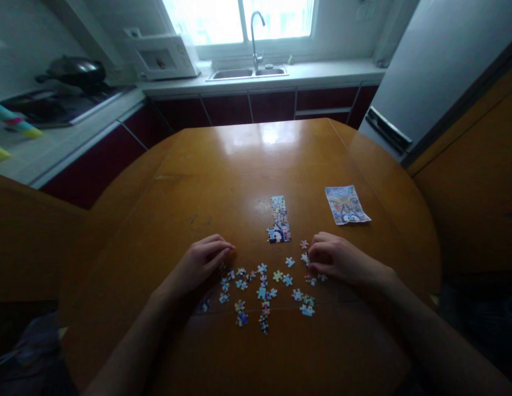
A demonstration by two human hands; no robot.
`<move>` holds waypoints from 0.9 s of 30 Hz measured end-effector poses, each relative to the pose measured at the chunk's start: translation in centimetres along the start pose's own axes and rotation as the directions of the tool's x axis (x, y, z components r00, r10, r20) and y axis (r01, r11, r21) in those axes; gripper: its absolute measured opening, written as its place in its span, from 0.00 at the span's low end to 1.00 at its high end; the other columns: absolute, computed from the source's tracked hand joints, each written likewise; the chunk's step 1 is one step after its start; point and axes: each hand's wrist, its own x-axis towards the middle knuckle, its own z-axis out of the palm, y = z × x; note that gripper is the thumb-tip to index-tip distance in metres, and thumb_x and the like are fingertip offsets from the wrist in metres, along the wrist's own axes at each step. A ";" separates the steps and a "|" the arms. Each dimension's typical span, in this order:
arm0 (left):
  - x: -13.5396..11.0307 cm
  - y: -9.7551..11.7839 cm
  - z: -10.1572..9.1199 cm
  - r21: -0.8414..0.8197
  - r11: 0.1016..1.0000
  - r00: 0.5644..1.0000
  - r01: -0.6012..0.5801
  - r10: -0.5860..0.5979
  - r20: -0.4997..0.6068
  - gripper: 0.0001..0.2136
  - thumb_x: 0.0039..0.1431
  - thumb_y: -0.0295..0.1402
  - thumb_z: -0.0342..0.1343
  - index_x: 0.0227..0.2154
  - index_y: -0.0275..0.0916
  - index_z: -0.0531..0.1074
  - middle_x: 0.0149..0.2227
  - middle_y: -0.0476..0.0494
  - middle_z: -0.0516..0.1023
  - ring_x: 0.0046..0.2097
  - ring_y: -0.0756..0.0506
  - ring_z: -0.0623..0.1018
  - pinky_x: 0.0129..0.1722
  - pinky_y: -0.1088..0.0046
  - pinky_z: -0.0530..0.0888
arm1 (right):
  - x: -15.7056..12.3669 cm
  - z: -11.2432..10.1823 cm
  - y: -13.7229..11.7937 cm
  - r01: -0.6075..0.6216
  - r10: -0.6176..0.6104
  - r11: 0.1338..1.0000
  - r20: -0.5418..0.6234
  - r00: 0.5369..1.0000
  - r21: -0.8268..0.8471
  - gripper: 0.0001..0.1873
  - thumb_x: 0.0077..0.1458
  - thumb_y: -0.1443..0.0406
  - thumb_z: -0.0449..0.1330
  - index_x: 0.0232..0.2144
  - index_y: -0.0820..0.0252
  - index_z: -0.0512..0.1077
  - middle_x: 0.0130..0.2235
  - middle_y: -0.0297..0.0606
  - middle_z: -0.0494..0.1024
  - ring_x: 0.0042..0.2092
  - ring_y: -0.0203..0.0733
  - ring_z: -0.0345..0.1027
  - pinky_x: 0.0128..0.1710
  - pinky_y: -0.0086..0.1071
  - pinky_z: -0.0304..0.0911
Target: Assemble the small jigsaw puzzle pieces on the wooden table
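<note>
Several loose jigsaw pieces [262, 289] lie scattered on the round wooden table [223, 176] between my hands. A joined strip of puzzle [279, 220] sits just beyond them. My left hand [200, 264] rests palm down at the left edge of the scatter, fingers stretched flat and together, holding nothing. My right hand [336, 258] is at the right edge, fingers curled and pinched on a small puzzle piece [306, 258] on the table top.
A printed picture sheet [345, 204] lies on the table to the right. Behind the table run a counter with a sink and tap [256, 69], a microwave [163, 55], a hob with a wok [76, 71], and a fridge [437, 71].
</note>
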 end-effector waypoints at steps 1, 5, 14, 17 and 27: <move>0.1 0.3 0.0 0.005 1.000 1.000 -0.009 0.009 -0.001 0.11 0.70 0.36 0.51 0.40 0.40 0.78 0.39 0.44 0.77 0.39 0.48 0.77 0.39 0.73 0.74 | 0.1 -0.3 -0.1 0.011 -0.011 1.000 -0.008 1.000 0.006 0.03 0.60 0.66 0.63 0.33 0.58 0.75 0.38 0.38 0.74 0.40 0.40 0.67 0.41 0.35 0.64; 0.4 1.8 -0.2 0.047 0.996 0.996 -0.076 0.073 0.055 0.10 0.70 0.35 0.51 0.43 0.41 0.77 0.41 0.43 0.77 0.42 0.47 0.77 0.42 0.70 0.75 | 0.6 -1.5 -0.6 0.082 -0.081 0.996 -0.024 0.996 0.034 0.03 0.60 0.65 0.63 0.35 0.57 0.75 0.39 0.39 0.75 0.40 0.40 0.68 0.40 0.35 0.64; 5.3 4.5 -0.2 0.080 0.965 0.966 -0.248 0.241 0.094 0.09 0.68 0.33 0.52 0.40 0.41 0.79 0.37 0.43 0.77 0.40 0.46 0.75 0.39 0.68 0.73 | 7.5 -3.1 0.6 0.221 -0.217 0.975 -0.094 0.972 0.035 0.02 0.55 0.66 0.65 0.31 0.59 0.76 0.33 0.35 0.75 0.36 0.37 0.67 0.37 0.32 0.62; 8.2 3.2 0.9 0.041 0.965 0.966 -0.258 0.258 -0.005 0.09 0.68 0.33 0.52 0.39 0.39 0.78 0.37 0.43 0.78 0.40 0.46 0.75 0.42 0.67 0.73 | 10.1 -2.3 1.5 0.210 -0.200 0.975 -0.130 0.971 0.074 0.03 0.55 0.67 0.65 0.30 0.61 0.77 0.31 0.35 0.73 0.33 0.36 0.66 0.35 0.31 0.61; 10.2 -0.4 3.3 0.020 0.974 0.956 -0.227 0.226 -0.189 0.17 0.72 0.35 0.43 0.40 0.37 0.78 0.37 0.43 0.78 0.43 0.44 0.74 0.47 0.63 0.69 | 11.8 0.2 3.6 0.173 -0.159 0.980 -0.137 0.978 0.103 0.04 0.56 0.64 0.65 0.33 0.60 0.78 0.33 0.36 0.73 0.34 0.36 0.64 0.35 0.32 0.60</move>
